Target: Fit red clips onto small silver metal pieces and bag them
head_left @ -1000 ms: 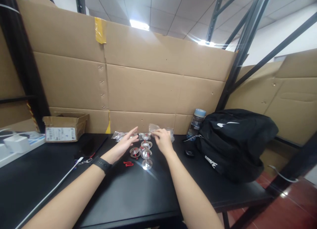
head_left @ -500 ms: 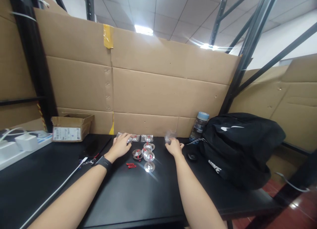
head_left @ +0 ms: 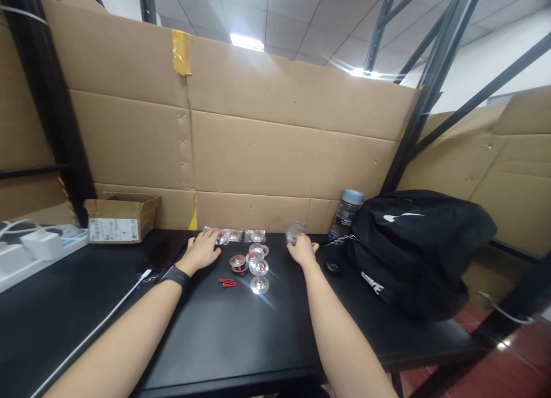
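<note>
My left hand point(head_left: 201, 252), with a dark watch on its wrist, rests on the black table at the left end of a row of bagged metal discs point(head_left: 235, 235); its fingers are apart. Another bagged disc point(head_left: 255, 236) lies further right in that row. My right hand point(head_left: 303, 251) rests beside crumpled clear plastic point(head_left: 295, 231), fingers slightly spread, holding nothing visible. Between the hands lie several loose silver discs with red parts point(head_left: 259, 266), one plain disc point(head_left: 259, 285) nearer me, and red cords point(head_left: 227, 282).
A cardboard box point(head_left: 121, 219) and white power strip point(head_left: 43, 255) are at the left. At the right are a bottle point(head_left: 345, 215), a black mouse point(head_left: 333, 267) and a black backpack point(head_left: 422, 248). A white cable point(head_left: 92, 332) crosses the left side. Cardboard point(head_left: 267, 151) stands behind.
My left hand has shifted slightly left, off the row of bags, showing more of them. My right hand stays by the clear plastic. The view has shifted a little.
</note>
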`<action>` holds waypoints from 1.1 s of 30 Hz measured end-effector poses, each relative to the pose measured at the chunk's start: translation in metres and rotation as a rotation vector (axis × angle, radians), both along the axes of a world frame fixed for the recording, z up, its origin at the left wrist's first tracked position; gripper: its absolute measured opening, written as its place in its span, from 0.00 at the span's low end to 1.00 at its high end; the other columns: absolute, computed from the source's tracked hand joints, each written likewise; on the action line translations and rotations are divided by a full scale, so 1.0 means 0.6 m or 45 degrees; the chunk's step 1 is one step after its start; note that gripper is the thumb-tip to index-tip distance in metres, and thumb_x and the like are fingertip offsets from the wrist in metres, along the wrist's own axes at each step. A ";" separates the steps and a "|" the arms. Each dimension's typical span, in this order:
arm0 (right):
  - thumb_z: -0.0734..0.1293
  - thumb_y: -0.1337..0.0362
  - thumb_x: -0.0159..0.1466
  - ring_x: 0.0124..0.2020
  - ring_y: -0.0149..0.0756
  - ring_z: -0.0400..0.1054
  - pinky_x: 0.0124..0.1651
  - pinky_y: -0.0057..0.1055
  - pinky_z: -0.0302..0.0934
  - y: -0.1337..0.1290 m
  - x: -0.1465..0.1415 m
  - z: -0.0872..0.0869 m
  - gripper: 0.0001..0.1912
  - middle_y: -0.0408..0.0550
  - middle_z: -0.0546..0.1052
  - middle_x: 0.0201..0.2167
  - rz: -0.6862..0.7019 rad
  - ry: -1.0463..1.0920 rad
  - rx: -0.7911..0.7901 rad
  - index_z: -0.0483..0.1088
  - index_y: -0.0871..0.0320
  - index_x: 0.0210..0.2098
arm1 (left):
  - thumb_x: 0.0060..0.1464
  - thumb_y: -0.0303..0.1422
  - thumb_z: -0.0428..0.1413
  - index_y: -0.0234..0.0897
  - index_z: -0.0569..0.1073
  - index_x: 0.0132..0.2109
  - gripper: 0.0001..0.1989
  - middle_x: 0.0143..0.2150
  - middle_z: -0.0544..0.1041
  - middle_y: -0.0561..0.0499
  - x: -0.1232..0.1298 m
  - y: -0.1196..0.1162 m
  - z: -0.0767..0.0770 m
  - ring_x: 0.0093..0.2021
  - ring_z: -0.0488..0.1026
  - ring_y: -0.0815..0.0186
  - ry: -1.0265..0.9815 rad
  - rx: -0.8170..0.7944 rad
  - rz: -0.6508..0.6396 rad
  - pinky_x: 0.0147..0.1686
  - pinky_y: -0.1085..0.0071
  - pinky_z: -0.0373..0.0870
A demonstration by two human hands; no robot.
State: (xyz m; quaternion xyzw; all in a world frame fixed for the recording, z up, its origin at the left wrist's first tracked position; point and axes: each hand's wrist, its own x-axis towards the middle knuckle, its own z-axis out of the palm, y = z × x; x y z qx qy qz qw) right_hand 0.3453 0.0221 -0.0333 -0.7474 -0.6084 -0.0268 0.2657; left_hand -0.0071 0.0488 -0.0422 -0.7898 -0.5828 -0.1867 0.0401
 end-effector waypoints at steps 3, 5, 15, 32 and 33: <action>0.66 0.63 0.62 0.53 0.45 0.65 0.53 0.43 0.48 0.000 -0.001 0.002 0.13 0.52 0.75 0.50 0.021 0.001 0.073 0.76 0.56 0.45 | 0.59 0.37 0.48 0.45 0.62 0.65 0.27 0.69 0.63 0.44 -0.004 0.005 -0.006 0.65 0.61 0.47 -0.002 -0.019 -0.018 0.57 0.44 0.59; 0.65 0.64 0.63 0.52 0.44 0.65 0.53 0.42 0.48 -0.001 -0.004 0.005 0.12 0.52 0.76 0.48 0.034 -0.007 0.122 0.77 0.56 0.44 | 0.60 0.38 0.47 0.44 0.62 0.66 0.27 0.69 0.63 0.43 -0.003 0.008 -0.009 0.66 0.60 0.46 -0.003 -0.022 -0.022 0.58 0.42 0.58; 0.64 0.67 0.61 0.50 0.44 0.65 0.52 0.42 0.47 -0.023 -0.047 0.032 0.11 0.51 0.76 0.46 0.180 -0.009 0.378 0.76 0.55 0.41 | 0.63 0.34 0.47 0.37 0.71 0.57 0.18 0.58 0.75 0.36 0.019 0.016 -0.006 0.60 0.68 0.47 -0.034 0.129 -0.003 0.56 0.44 0.57; 0.71 0.64 0.58 0.36 0.34 0.70 0.44 0.32 0.67 -0.070 -0.155 0.053 0.21 0.46 0.73 0.44 0.949 0.533 0.407 0.71 0.53 0.51 | 0.63 0.41 0.54 0.42 0.77 0.44 0.11 0.41 0.83 0.51 0.085 -0.084 0.092 0.40 0.80 0.61 -0.548 0.279 -0.548 0.41 0.70 0.70; 0.71 0.67 0.57 0.38 0.34 0.70 0.45 0.33 0.67 -0.069 -0.154 0.050 0.23 0.46 0.72 0.45 0.940 0.485 0.400 0.70 0.52 0.51 | 0.64 0.41 0.53 0.42 0.78 0.45 0.11 0.41 0.83 0.51 0.089 -0.086 0.092 0.40 0.79 0.61 -0.552 0.274 -0.568 0.42 0.69 0.70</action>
